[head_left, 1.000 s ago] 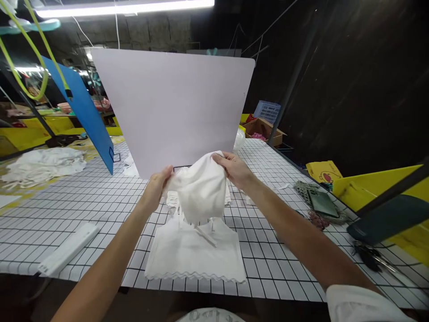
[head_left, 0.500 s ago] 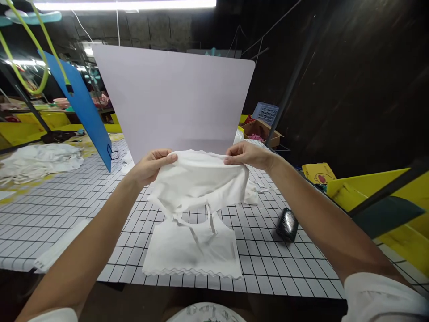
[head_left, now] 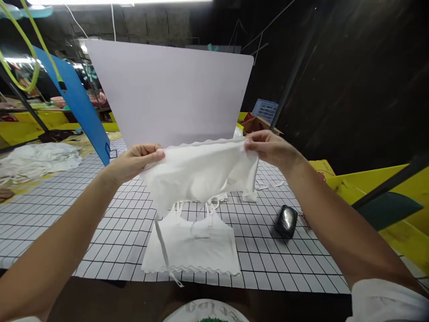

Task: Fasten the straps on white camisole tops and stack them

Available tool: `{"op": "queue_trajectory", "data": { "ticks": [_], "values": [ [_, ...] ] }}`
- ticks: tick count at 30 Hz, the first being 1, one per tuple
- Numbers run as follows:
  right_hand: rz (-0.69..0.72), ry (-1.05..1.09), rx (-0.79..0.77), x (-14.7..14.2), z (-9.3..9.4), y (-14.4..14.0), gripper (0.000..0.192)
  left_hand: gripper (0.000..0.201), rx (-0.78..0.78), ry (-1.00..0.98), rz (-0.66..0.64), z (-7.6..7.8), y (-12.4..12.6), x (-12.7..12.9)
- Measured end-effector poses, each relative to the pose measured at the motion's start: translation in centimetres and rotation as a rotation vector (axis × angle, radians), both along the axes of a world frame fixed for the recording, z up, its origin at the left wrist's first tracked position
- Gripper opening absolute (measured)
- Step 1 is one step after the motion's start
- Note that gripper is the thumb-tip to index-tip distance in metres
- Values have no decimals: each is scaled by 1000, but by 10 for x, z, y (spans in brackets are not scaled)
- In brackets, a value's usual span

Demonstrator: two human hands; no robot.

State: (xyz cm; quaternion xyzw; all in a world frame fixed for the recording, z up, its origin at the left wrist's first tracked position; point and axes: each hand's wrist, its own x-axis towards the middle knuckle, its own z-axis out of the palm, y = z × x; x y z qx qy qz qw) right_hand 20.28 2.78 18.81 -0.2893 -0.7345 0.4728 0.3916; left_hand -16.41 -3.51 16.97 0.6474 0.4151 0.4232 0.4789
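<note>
Stretched between my two hands is a white camisole top [head_left: 197,172], its scalloped edge uppermost and its straps hanging down. My left hand [head_left: 137,161] pinches one end of that edge between thumb and fingers. At the other end, my right hand [head_left: 268,145] grips the same edge. Below it, a second white camisole [head_left: 194,246] lies flat near the table's front, scalloped hem toward me and thin straps pointing away. One loose strap from the held top dangles across the flat one.
The table [head_left: 264,264] has a black-and-white grid cover. A pale upright board [head_left: 177,94] stands behind my hands, a blue board [head_left: 73,98] to its left. On the right lies a black wrapped block [head_left: 286,221]. White garments [head_left: 40,161] are heaped far left.
My hands have moved apart, pulling the held camisole's edge wider. My right hand has gone right and slightly up, my left hand left. A strap now hangs lower over the flat camisole.
</note>
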Motion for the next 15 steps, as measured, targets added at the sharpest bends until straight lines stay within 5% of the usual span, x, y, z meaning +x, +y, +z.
{"op": "queue_trajectory", "data": {
  "ticks": [4,8,11,15],
  "values": [
    [12,200,62,-5,20,-20,37,35,-42,218,-87,8,-10,-8],
    [-36,-46,68,-10,36,-36,43,43,-34,201,-50,17,-16,-16],
    [-28,-223,129,-8,39,-43,42,42,-85,307,-137,20,-19,-25],
    [-109,28,272,1,42,-48,52,26,18,384,-291,24,-23,-41]
  ]
}}
